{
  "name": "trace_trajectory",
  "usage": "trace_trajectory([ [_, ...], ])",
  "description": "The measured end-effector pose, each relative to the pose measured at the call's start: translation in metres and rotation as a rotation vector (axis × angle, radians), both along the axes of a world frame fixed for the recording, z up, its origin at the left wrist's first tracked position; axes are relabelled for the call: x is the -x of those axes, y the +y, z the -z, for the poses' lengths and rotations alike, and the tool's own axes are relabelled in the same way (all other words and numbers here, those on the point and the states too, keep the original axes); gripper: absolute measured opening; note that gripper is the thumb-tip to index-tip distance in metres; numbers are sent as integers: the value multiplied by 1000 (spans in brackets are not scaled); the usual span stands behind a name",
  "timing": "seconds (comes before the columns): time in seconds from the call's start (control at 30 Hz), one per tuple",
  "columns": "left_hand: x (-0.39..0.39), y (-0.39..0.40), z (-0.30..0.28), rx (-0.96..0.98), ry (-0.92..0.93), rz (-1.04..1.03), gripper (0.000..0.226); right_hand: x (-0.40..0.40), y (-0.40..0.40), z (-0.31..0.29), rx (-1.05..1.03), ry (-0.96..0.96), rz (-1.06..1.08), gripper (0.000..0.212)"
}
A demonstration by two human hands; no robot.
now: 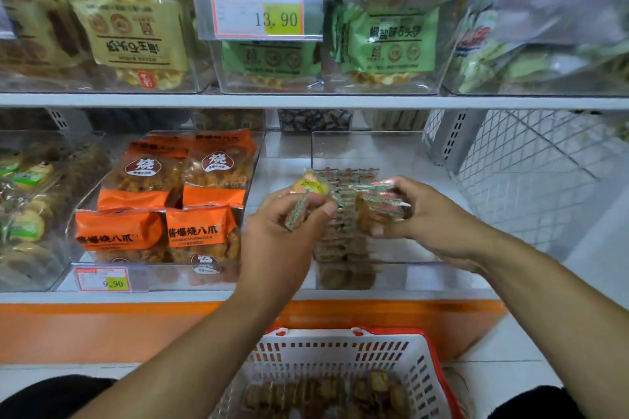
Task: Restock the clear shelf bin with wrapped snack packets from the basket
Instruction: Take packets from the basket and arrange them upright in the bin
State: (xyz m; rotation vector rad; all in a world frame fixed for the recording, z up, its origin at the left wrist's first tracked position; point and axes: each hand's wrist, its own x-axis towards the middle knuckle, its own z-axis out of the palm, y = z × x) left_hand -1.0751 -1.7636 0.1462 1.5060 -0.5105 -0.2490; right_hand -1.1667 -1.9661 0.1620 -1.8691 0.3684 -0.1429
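Observation:
A clear shelf bin (422, 274) stands on the lower shelf, with rows of small wrapped snack packets (343, 235) stacked along its left side. My left hand (282, 235) grips a few wrapped packets (306, 192) above the bin's left edge. My right hand (429, 214) holds a stack of packets (377, 202) over the rows inside the bin. Below, a white basket (340, 355) with a red rim holds several more brown wrapped packets (323, 395).
To the left, a clear bin holds orange snack bags (163, 204), with a 9.90 price tag (103, 279) on its front. The upper shelf (306, 100) carries bins of green and yellow bags. A white wire mesh panel (524, 167) stands to the right.

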Motion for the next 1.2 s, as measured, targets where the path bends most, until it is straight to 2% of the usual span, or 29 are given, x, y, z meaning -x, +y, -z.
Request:
trace_trajectory([
  [0.07, 4, -12, 2, -41, -41, 28, 7, -7, -26, 13, 311, 104, 172, 49],
  [0.13, 13, -21, 7, -80, -43, 88, 6, -16, -44, 34, 436, 225, 248, 44],
  [0.23, 21, -28, 17, -162, -33, 105, 10, -34, -56, 61, 387, 335, 256, 39],
  [0.37, 24, -23, 24, -142, 183, 113, 3, -56, -58, 79, 432, 384, 261, 32],
  [0.47, 24, -21, 25, -158, 218, 118, 4, -62, -55, 86, 418, 415, 338, 34],
  [0.53, 25, -20, 25, -158, 225, 135, 3, -63, -53, 85, 407, 428, 348, 42],
  [0.63, 25, -19, 25, -152, 253, 143, 3, -67, -48, 80, 382, 447, 303, 75],
  [0.7, 24, -18, 26, -152, 279, 153, 3, -68, -46, 77, 350, 445, 295, 86],
  [0.73, 23, -18, 26, -153, 287, 158, 3, -68, -47, 77, 340, 438, 293, 83],
  [0.83, 22, -17, 27, -140, 308, 171, 3, -67, -49, 80, 299, 402, 250, 53],
  [0.87, 22, -16, 27, -132, 311, 178, 3, -66, -49, 80, 285, 387, 258, 50],
  [0.93, 21, -15, 26, -111, 319, 197, 5, -64, -49, 78, 259, 392, 277, 59],
  [1.0, 20, -14, 25, -56, 368, 228, 16, -63, -47, 72, 254, 454, 262, 83],
  [1.07, 17, -13, 23, 27, 428, 238, 27, -60, -43, 55, 346, 446, 238, 92],
  [1.13, 14, -10, 21, 79, 437, 228, 32, -51, -36, 32, 488, 251, 230, 74],
  [1.17, 13, -8, 20, 91, 428, 226, 31, -44, -29, 21, 453, 133, 231, 56],
  [1.2, 12, -5, 20, 93, 412, 227, 31, -35, -19, 11, 333, 53, 217, 40],
])
